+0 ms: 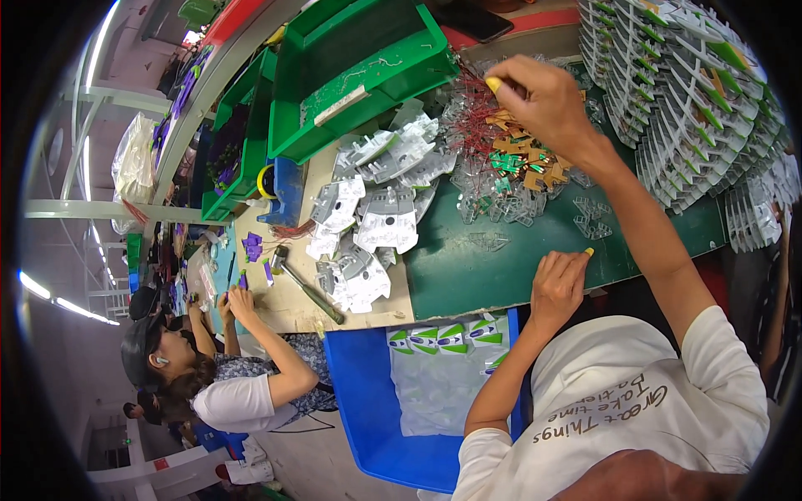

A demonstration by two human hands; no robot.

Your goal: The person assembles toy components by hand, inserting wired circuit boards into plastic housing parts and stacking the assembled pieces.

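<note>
My left hand [558,290] rests at the front edge of the green work mat [451,280], fingers bent together, with a yellow finger cover on one tip. Whatever it may pinch is too small to make out. Raised over the pile, my right hand [539,98] has its fingers curled closed, a yellow cover on one of them; any content is hidden. Beneath it lie thin red wires [472,117], small orange and green circuit boards [535,163] and clear plastic parts [493,200]. Two clear pieces [591,217] lie apart, between my hands.
Grey-white plastic shells [388,221] are heaped left of the mat, near a hammer [309,288]. Green bins [368,100] stand beyond. Tall stacks of shells [702,108] rise at right. A blue bin [359,401] sits below the table edge. A co-worker [251,384] works at left.
</note>
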